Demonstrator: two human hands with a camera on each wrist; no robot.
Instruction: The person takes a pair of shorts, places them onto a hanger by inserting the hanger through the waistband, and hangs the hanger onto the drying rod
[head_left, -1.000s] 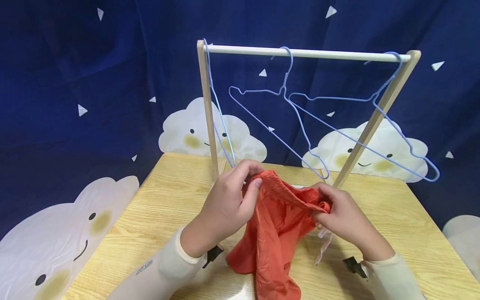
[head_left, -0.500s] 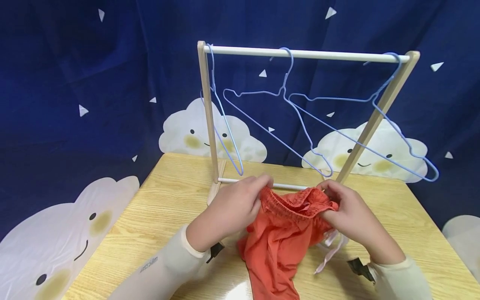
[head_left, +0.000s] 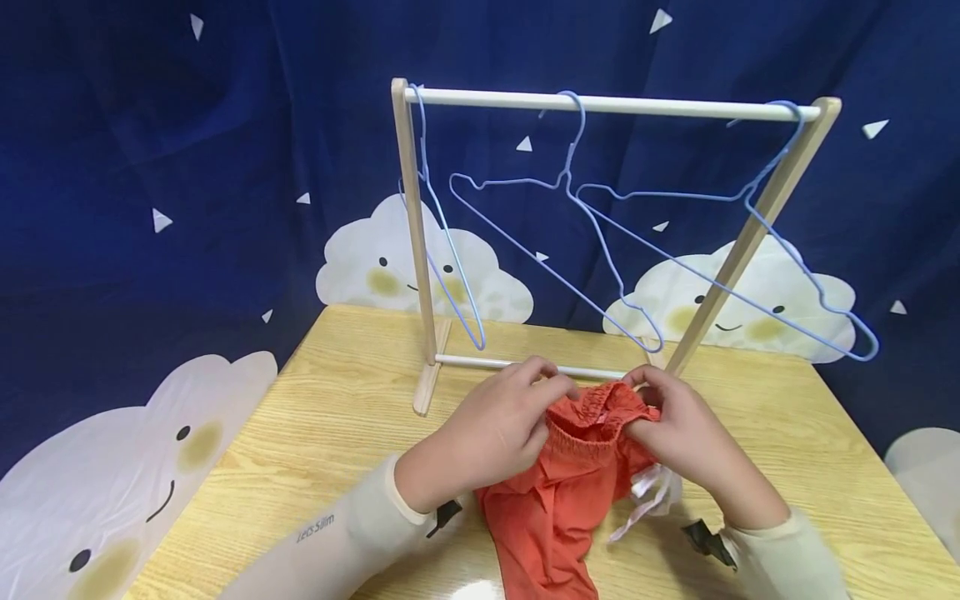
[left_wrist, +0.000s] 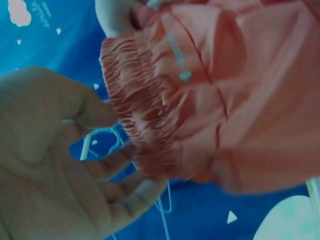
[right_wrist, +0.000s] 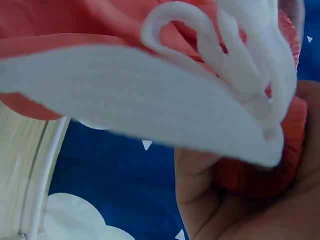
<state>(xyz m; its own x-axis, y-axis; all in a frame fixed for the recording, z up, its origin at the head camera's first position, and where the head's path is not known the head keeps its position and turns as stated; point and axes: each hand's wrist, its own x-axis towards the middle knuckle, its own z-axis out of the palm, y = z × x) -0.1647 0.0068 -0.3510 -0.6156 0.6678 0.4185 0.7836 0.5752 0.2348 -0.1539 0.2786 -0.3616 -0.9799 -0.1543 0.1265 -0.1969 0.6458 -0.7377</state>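
Observation:
Red trousers (head_left: pixel 551 508) with a gathered elastic waistband (left_wrist: pixel 137 95) hang from my hands low over the table, the legs falling toward me. My right hand (head_left: pixel 686 437) grips a bunched part of the waistband at its right side. White drawstring (right_wrist: pixel 135 95) loops dangle beside that grip. At the left end of the band, my left hand (head_left: pixel 487 429) has its fingers loosely spread, with the fingertips at the band's edge and partly hidden behind it. Inside the trousers, the opening of the waist gapes between both hands.
Behind the trousers stands a wooden rack (head_left: pixel 411 225) with a white top rail (head_left: pixel 675 106). A left hanger (head_left: pixel 450 242), a middle hanger (head_left: pixel 540 258) and a right hanger (head_left: pixel 750 196), all blue, hang from it. The wooden table (head_left: pixel 352 383) reaches to a dark blue curtain (head_left: pixel 187 108).
The left hand has loosened from the waistband's left corner and shifted right along it. The trousers have come lower, the waist now faces up more, and the left hanger has swung.

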